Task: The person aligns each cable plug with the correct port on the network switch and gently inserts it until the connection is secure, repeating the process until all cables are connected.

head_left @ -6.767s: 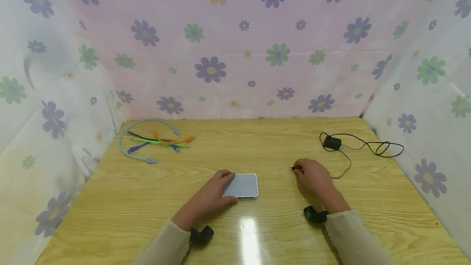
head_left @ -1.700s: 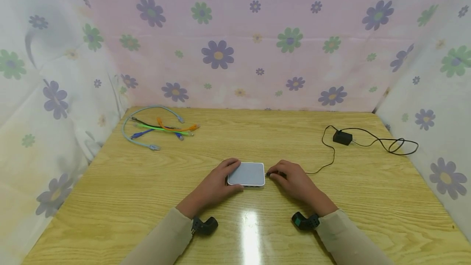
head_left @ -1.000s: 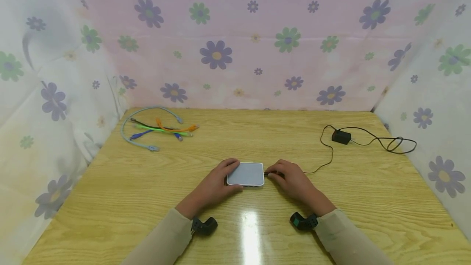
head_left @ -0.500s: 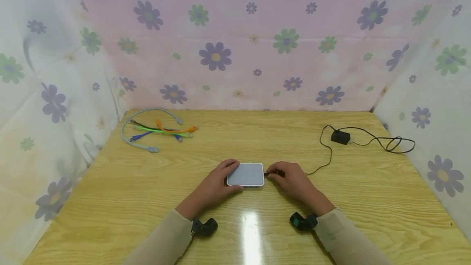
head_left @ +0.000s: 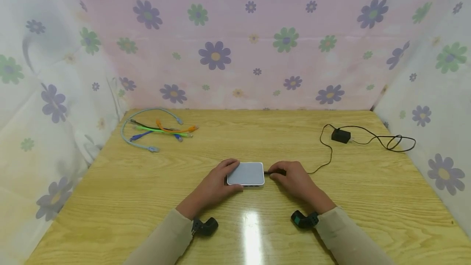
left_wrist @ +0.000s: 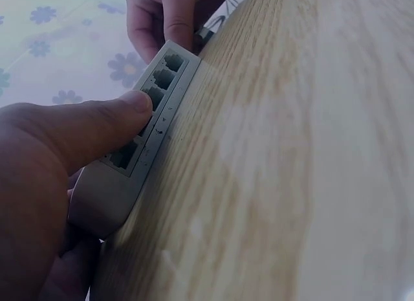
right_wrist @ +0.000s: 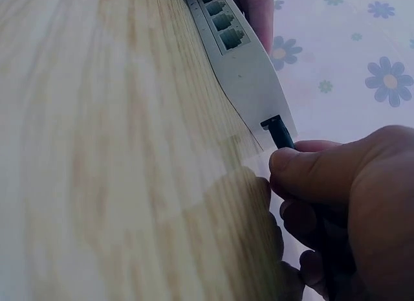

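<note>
A small white network switch [head_left: 245, 174] with a grey top lies flat on the table. My left hand [head_left: 215, 185] grips its left end, thumb along the front edge and fingers behind. In the left wrist view the thumb covers part of the row of ports [left_wrist: 164, 78]. At the switch's right end, my right hand [head_left: 296, 181] pinches a black power plug [right_wrist: 281, 134] between thumb and fingers. The right wrist view shows the plug's tip in the socket on that side; how deep it sits cannot be told. A thin black cord [head_left: 330, 156] runs from behind this hand.
A black power adapter [head_left: 341, 135] with a looped cord [head_left: 399, 144] lies at the back right. Several network cables lie at the back left: light blue [head_left: 123, 134], orange [head_left: 185, 130], green [head_left: 165, 133] and others. Flower-patterned cloth [head_left: 235, 36] hangs around the table.
The right hand has carried the plug leftward from the table to the switch's right side. During the last second its fingertips have shifted slightly back from the switch, showing more of the plug.
</note>
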A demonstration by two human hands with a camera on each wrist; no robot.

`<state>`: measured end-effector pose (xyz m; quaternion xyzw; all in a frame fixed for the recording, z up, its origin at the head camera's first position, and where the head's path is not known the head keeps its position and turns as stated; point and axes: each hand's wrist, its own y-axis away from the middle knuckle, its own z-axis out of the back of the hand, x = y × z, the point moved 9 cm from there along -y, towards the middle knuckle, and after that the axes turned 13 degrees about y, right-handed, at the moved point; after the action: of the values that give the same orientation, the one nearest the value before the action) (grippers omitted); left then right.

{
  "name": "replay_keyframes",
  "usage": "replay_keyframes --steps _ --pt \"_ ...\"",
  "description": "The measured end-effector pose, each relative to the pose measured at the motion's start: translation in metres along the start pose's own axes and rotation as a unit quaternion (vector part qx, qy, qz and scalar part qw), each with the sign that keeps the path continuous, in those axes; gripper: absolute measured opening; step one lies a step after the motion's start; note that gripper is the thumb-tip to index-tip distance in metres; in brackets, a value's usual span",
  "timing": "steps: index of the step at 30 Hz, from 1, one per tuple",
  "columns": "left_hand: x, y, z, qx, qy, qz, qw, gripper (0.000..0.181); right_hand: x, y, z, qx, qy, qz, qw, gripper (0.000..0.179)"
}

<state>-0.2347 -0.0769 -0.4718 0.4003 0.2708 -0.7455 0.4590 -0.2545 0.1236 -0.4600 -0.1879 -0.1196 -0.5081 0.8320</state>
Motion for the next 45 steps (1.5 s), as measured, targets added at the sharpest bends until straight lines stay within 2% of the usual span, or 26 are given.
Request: replay_keyframes --steps 8,30,45 --pt "-0.001 0.000 0.001 -0.004 0.001 0.001 1.0000 0.074 0.004 -0.001 0.004 -0.023 -0.006 0.016 0.9996 0.011" --pt "-0.001 -0.002 0.001 -0.013 0.007 -0.004 0.9999 0.074 0.014 -0.001 0.003 -0.031 0.030 0.047 0.9979 0.011" --pt "-0.003 -0.003 0.001 -0.018 0.006 -0.009 0.9998 0.073 0.017 -0.004 0.002 -0.025 0.040 0.039 0.9981 0.008"
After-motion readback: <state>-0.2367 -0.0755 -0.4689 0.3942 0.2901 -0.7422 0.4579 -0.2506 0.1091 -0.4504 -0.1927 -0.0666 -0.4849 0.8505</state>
